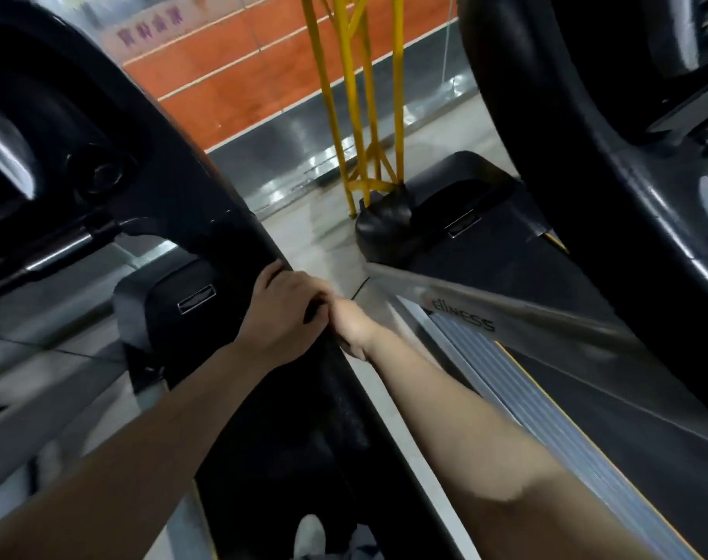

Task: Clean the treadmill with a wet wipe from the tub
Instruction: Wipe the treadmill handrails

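Across the left half of the frame ran the treadmill (170, 187), its dark console filling the upper left and its long black handrail (303, 418) slanting from there down to the bottom centre. That diagonal was the rail's long axis, and by my reading any wiping stroke would have to run along it, either up toward the console or back down toward the person. A second machine (586, 115) stood at the right, its ribbed grey side step (518, 377) sloping to the lower right, with pale floor (324, 244) between the two and a yellow frame (356, 115) upright at top centre.

Both forearms reached in from the bottom edge and met at mid-frame on the rail. The left hand (285, 313) sat on top of the rail, its grip clenched over the upper edge, fingers curled across it. The right hand (354, 325) lay just beside and touching it, on the rail's right flank; motion blur and the left hand hid its fingers, so I could not tell whether that grip held anything. No wet wipe could be made out, and the tub was nowhere in the frame. The left hand looked like the steadying one, the right the likelier to carry a cloth. At bottom centre a pale shoe (309, 535) showed.
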